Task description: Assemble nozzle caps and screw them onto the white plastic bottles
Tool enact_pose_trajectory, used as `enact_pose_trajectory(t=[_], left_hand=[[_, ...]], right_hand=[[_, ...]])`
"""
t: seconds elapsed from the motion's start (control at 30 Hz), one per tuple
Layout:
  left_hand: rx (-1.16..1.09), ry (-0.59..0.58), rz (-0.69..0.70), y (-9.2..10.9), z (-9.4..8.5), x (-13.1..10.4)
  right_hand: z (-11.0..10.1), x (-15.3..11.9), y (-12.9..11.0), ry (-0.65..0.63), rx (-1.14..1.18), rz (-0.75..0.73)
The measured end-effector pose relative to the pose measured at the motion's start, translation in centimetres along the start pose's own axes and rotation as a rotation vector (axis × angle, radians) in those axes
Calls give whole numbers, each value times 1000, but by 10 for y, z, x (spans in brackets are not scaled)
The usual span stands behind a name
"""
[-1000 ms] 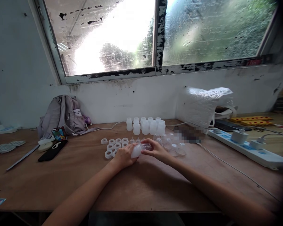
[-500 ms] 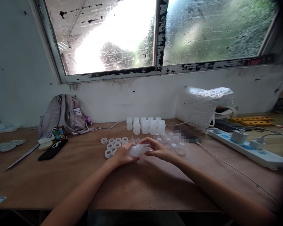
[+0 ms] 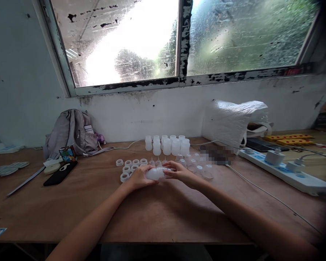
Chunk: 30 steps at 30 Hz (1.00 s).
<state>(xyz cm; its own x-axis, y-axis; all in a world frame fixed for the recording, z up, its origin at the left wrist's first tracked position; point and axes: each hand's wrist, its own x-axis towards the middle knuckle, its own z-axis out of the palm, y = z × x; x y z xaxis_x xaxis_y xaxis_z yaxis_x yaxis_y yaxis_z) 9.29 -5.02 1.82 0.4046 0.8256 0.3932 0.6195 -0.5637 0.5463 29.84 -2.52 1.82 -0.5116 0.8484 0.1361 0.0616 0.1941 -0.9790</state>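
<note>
A frosted white baby bottle (image 3: 153, 174) lies sideways between my hands above the table. My left hand (image 3: 139, 177) is wrapped round its body. At the bottle's right end, the fingers of my right hand (image 3: 179, 171) close round a clear cap (image 3: 165, 173), partly hidden by them. Just left of and behind my left hand are several white collar rings (image 3: 124, 177). Clear bottle nipples (image 3: 158, 161) stand behind the held bottle. Beyond them several frosted bottles (image 3: 166, 146) stand upright in rows. To the right of my right hand sit several clear caps (image 3: 199, 169).
A grey backpack (image 3: 70, 132) leans against the wall, with a black phone (image 3: 61, 174) before it. A white power strip (image 3: 285, 172) and a cable lie at right, near a silvery bag (image 3: 230, 121). The wooden table's front edge (image 3: 179, 242) is close.
My hands have drawn the bottle and clear cap closer into line, with the bottle now more level. My right fingers have shifted slightly left along the cap.
</note>
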Motion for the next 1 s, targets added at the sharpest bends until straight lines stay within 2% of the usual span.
enact_pose_trajectory(t=[0.1,0.17,0.3,0.43,0.63,0.87,1.0], left_hand=[[8,12,10,-5,1,1],[6,22,18,-6,1,1],[-10,28,31,-7,1,2],[-6,21,43,-7,0,2],[38,31,83,-11,3,-1],[126,134,96,-10,14,-2],[182,147,93,-10,17,-5]], right_hand=[[-3,2,4,-67,51,88],[-4,2,5,-73,35,73],[-5,4,4,46,-145,-157],[-5,4,2,0,-284,-265],[-7,4,4,-82,-230,-252],[-6,6,10,-35,-187,-222],[-5,8,9,-27,-196,-222]])
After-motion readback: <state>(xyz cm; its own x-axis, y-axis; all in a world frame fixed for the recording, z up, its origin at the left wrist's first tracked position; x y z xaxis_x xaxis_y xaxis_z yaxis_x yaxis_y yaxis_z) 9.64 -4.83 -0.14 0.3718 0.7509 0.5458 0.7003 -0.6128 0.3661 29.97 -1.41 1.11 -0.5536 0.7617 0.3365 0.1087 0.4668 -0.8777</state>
